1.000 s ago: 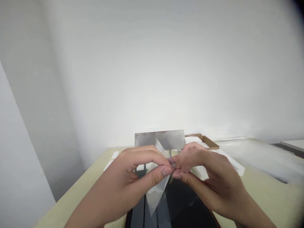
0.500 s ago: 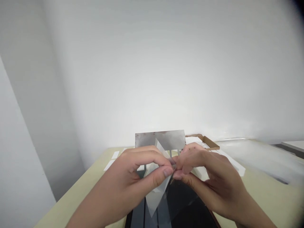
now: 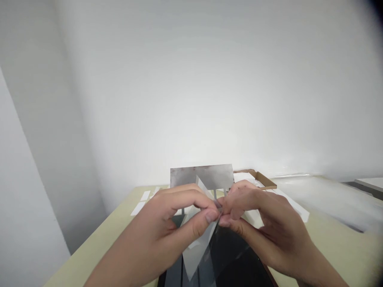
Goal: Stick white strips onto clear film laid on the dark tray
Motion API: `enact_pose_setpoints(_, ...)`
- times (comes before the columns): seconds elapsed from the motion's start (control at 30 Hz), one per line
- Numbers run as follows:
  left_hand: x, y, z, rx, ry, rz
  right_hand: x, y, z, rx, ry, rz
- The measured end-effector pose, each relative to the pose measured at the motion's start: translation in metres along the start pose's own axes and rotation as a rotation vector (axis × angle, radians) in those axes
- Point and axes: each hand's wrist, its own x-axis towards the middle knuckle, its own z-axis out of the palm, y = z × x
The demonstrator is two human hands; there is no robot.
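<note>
Thumb and forefinger of my left hand [image 3: 182, 219] pinch a thin, whitish translucent sheet [image 3: 196, 251], whose pointed corner hangs down and whose other tip rises behind the fingers. My right hand [image 3: 254, 215] pinches at the sheet's right edge, fingertips almost touching those of the left. Exactly what lies between the right fingertips is too small to make out. Beneath both hands is a dark, glossy flat panel [image 3: 236, 259] with reflections. Behind them stands a grey metal-looking plate [image 3: 202, 175] on thin legs.
On the pale yellow table [image 3: 98, 243], white paper pieces [image 3: 138, 208] lie at the left. An open cardboard box [image 3: 266, 182] holds white sheets at the back right. Clear plastic film [image 3: 335, 199] spreads over the right side. A white wall rises behind.
Very little differs. The sheet's lower corner has dipped slightly down and to the left, while both hands keep nearly the same place and pinch.
</note>
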Motion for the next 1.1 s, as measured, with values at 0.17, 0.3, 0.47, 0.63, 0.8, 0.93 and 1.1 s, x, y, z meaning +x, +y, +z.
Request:
enact_pose_setpoints(0.17, 0.000, 0.000, 0.000, -0.009, 0.020, 0.003, 0.001, 0.001, 0.000, 0.006, -0.002, -0.006)
enact_pose_setpoints(0.3, 0.001, -0.001, -0.001, 0.000, 0.000, 0.011, 0.001, 0.001, 0.000, -0.009, 0.007, -0.013)
enact_pose_setpoints(0.47, 0.000, -0.001, -0.001, 0.031, -0.022, -0.013, 0.002, 0.000, 0.000, 0.003, -0.003, -0.003)
enact_pose_setpoints(0.63, 0.000, -0.009, -0.002, 0.065, 0.076, -0.007, -0.002, 0.003, -0.001, 0.073, 0.037, 0.020)
enact_pose_setpoints(0.8, -0.001, -0.023, -0.007, 0.085, 0.135, -0.177, -0.003, 0.009, -0.005, 0.219, 0.130, 0.071)
enact_pose_setpoints(0.93, 0.007, -0.031, -0.007, -0.109, 0.043, -0.249, -0.002, 0.013, -0.010, 0.242, 0.176, 0.102)
enact_pose_setpoints(1.1, 0.015, -0.031, -0.009, -0.274, 0.146, -0.206, -0.002, 0.017, -0.021, 0.139, 0.102, 0.176)
